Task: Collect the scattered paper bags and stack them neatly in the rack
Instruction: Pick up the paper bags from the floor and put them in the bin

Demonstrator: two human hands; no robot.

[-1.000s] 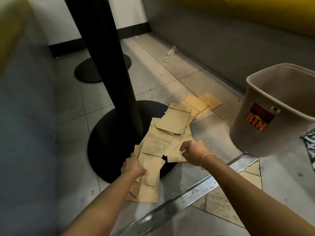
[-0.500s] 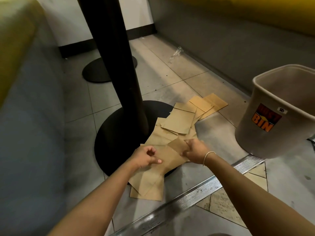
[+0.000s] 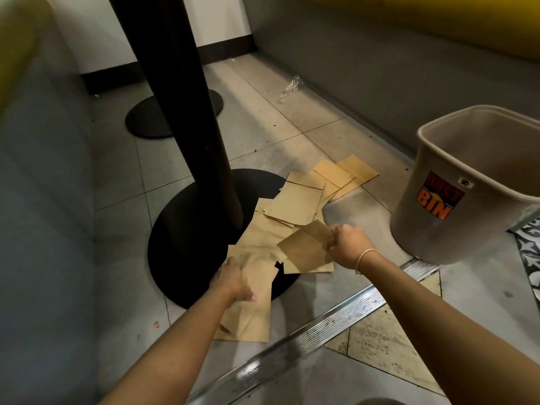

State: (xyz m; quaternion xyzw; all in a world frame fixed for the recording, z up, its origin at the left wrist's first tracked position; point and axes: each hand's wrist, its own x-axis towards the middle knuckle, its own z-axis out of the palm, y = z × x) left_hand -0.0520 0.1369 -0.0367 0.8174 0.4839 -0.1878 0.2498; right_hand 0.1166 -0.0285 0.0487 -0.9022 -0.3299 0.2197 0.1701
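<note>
**Both hands on paper bags, floor by table base**

Far left of frame: blurred grey seat side [image 3: 38, 200], yellow cushion edge [image 3: 14, 48] at upper left. Black table post [image 3: 187, 112] running from top centre-left down to round black base [image 3: 187, 244] on grey tiled floor [image 3: 263, 133]. Second round base [image 3: 163, 118] behind it, upper left-centre.

Left hand [image 3: 232, 280] at lower centre-left, fingers curled over top edge of a bunch of paper bags [image 3: 254, 305], thumb lying on the front face; bunch hanging down-right of the grip, lower corners reaching floor beside base rim. Grip closed around bags, not loose.

Centre: scattered bags [image 3: 295, 206] overlapping in a trail from base edge up-right to mid-frame, partly on base, partly on tile. Farthest bags [image 3: 347, 173] flat on tile, well apart from both hands.

Right hand [image 3: 343, 241] centre-right, fist-like, pinching the right edge of one bag [image 3: 304, 249]; bag extending left and down from the grip, tilted, overlapping another bag under it. Beaded bracelet [image 3: 365, 258] on right wrist.

Lower centre-right: ribbed metal floor strip [image 3: 321, 320] running diagonally. Right of frame: beige bin [image 3: 455, 217] with orange "BIN" label [image 3: 436, 197], standing near the right hand, not touching. Patterned mat edge [image 3: 530, 244] at far right. Clear plastic scrap [image 3: 292, 86] on floor, upper centre.
</note>
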